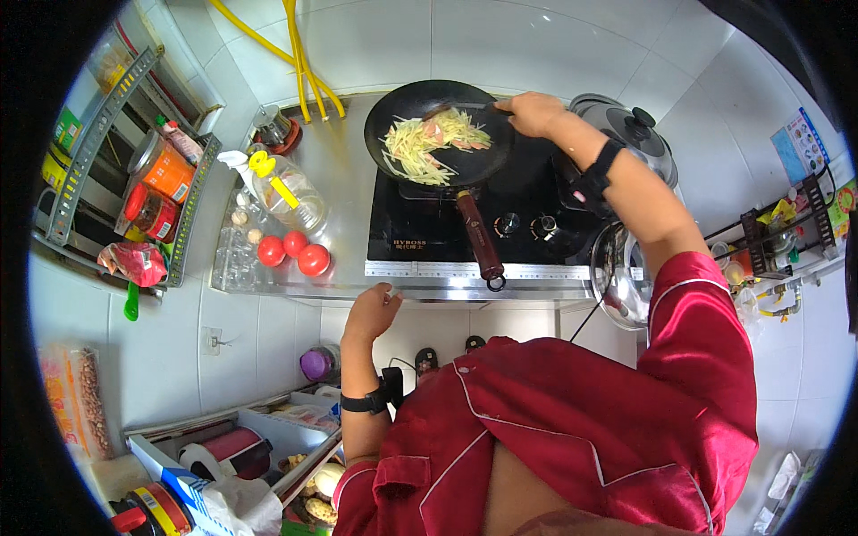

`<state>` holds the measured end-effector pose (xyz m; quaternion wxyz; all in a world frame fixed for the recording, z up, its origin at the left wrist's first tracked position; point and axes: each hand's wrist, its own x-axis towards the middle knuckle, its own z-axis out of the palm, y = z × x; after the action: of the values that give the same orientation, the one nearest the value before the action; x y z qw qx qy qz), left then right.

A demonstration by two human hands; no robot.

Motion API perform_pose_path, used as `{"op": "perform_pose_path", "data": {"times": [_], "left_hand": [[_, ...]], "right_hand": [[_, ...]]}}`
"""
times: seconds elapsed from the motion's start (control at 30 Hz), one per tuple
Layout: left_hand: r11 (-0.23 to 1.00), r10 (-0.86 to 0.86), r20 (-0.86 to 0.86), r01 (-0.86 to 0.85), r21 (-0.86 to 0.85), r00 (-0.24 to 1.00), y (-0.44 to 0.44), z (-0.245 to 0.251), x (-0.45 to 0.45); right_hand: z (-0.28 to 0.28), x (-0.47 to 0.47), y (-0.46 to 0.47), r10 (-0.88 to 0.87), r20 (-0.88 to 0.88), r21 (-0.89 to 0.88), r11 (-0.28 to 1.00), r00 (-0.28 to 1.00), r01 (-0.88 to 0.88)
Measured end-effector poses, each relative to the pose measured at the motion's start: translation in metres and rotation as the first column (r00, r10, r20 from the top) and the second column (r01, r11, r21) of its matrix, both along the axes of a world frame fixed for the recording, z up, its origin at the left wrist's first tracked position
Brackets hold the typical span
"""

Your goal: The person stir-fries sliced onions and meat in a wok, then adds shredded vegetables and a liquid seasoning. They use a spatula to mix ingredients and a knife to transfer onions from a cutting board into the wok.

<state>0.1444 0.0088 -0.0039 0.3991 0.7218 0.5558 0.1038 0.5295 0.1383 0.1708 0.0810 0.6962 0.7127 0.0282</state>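
My right hand [533, 114] is closed on the dark handle of a spatula [439, 112], whose brown blade touches the food at the back of a black wok [395, 100]. Pale green shredded vegetable [419, 151] with pinkish meat pieces lies across the middle and left of the wok. The wok sits on the left part of a black glass gas hob [415, 231], its dark red handle [479, 238] pointing towards me. My left hand [373, 311] hangs just in front of the counter edge, fingers slightly curled, holding nothing.
Several tomatoes [314, 260], a clear oil bottle [291, 201] with a yellow cap and a spray bottle stand left of the hob. A lidded pot [620, 134] stands at the back right, a shiny metal lid [623, 281] at the front right. Jars fill the left wall rack [191, 221].
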Motion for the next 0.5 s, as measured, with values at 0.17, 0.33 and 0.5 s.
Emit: {"op": "perform_pose_path", "data": {"times": [0.17, 0.33, 0.5], "left_hand": [[0.998, -0.021, -0.016, 0.021, 0.055, 1.0, 0.005, 0.001, 0.0], [0.995, -0.066, -0.019, 0.068, 0.07, 0.998, 0.013, 0.007, 0.012], [0.996, -0.082, -0.016, 0.082, 0.033, 0.997, 0.016, 0.013, 0.023]], "right_hand": [[0.036, 0.033, -0.039, 0.04, -0.125, -0.098, 0.994, 0.991, -0.052], [0.089, 0.044, -0.093, 0.088, -0.351, -0.049, 0.993, 0.932, -0.112], [0.104, 0.034, -0.114, 0.15, -0.031, -0.133, 0.979, 0.988, -0.153]]}}
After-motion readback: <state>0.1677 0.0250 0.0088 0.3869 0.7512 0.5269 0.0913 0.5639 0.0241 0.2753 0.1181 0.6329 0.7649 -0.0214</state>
